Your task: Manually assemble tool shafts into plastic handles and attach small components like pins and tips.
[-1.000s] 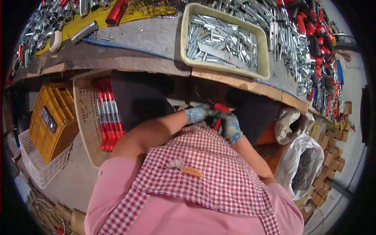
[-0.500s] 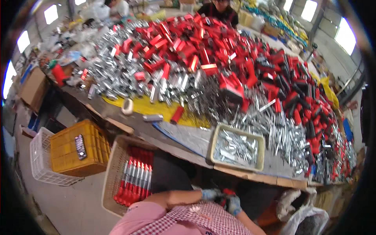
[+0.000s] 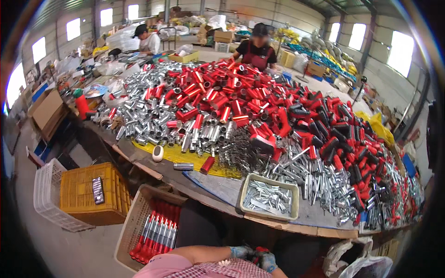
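Note:
At the lower edge, my left hand (image 3: 241,252) and my right hand (image 3: 267,262) meet close to my body, both in light blue-stained gloves. Between them is a small red-and-black part (image 3: 261,249), largely covered by the fingers, which are closed on it. Left of my hands, a beige basket (image 3: 121,238) holds several red-handled tools with chrome shafts (image 3: 159,230), laid side by side. Ahead on the table edge stands a cream tray (image 3: 295,199) of small metal rods (image 3: 269,197).
A big heap of red tubes (image 3: 222,92), chrome sockets (image 3: 139,116) and black-and-red grips (image 3: 329,146) covers the table. A yellow crate (image 3: 74,194) carrying a remote control (image 3: 98,190) stands at left. White bags (image 3: 366,266) sit at lower right. Two people (image 3: 257,51) are across the table.
The view has tilted upward, showing more of the hall and the people beyond. My hands sit lower in the picture, still together around the red-and-black part.

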Demonstrator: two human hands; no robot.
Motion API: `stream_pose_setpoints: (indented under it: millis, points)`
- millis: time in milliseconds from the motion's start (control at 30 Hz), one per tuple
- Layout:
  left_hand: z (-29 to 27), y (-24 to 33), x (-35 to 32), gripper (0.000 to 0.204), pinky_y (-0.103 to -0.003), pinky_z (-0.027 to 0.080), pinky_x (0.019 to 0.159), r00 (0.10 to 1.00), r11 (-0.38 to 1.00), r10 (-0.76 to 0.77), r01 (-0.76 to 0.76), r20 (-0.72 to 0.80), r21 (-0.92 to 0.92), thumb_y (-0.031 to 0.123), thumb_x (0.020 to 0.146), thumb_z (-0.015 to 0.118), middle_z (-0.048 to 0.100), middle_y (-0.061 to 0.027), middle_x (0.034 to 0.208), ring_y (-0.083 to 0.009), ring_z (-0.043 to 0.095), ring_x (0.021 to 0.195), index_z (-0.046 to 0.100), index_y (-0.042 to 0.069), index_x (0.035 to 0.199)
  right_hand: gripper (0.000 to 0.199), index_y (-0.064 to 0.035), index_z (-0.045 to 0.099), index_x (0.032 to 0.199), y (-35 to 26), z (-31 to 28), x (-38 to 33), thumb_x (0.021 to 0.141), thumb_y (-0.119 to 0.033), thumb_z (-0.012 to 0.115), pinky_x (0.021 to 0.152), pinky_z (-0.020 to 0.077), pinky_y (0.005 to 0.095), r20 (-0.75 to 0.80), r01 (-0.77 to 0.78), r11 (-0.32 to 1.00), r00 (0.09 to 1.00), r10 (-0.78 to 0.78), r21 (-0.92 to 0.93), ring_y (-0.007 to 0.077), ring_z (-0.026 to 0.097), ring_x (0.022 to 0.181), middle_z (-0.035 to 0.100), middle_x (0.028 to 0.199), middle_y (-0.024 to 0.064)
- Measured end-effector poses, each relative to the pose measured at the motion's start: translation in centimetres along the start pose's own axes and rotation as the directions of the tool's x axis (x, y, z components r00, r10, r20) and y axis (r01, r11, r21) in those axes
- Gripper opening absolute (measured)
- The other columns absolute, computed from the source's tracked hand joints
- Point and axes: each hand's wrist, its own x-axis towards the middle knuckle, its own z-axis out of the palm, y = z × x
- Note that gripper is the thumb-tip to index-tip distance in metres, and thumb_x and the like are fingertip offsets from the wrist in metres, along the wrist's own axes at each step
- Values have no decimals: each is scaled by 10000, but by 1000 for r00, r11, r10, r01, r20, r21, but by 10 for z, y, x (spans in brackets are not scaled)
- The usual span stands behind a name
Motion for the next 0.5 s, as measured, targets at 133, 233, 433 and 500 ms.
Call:
stream_pose_setpoints:
  millis: [133, 233, 433, 500]
  points:
    - [4, 2, 2, 285, -341, 501, 884, 999, 996, -44, 42, -22, -84, 216, 891, 675, 673, -64, 1053, -179, 622, 980, 642, 54, 1123, 70, -93, 618, 827, 10, 13, 0, 877, -132, 587, 626, 474, 332, -103, 147, 918, 988, -117, 368, 183, 594, 701, 600, 756, 40]
    - [12, 10, -3, 332, -352, 495, 908, 989, 989, -132, 128, -62, -74, 233, 879, 687, 666, -69, 1094, -182, 611, 1025, 635, 46, 1148, 14, -92, 624, 852, -6, 11, -3, 863, -92, 616, 639, 478, 328, -32, 35, 855, 999, -21, 517, 175, 593, 712, 606, 775, 36]
    - [12, 5, -6, 329, -337, 496, 901, 994, 992, 36, -24, 101, -125, 222, 888, 678, 664, -64, 1104, -173, 613, 1018, 631, 40, 1158, 16, -72, 616, 864, 5, 15, -7, 851, -67, 608, 691, 493, 338, -60, -97, 674, 977, 206, 733, 194, 600, 758, 618, 809, 50]
    - [12, 1, -1, 319, -331, 498, 883, 996, 995, -34, 42, 86, -88, 221, 891, 676, 665, -60, 1090, -161, 615, 992, 633, 47, 1156, 108, -60, 628, 961, 17, 13, -5, 861, -46, 591, 713, 511, 356, -73, 1, 803, 996, 53, 595, 211, 619, 814, 639, 903, 66]
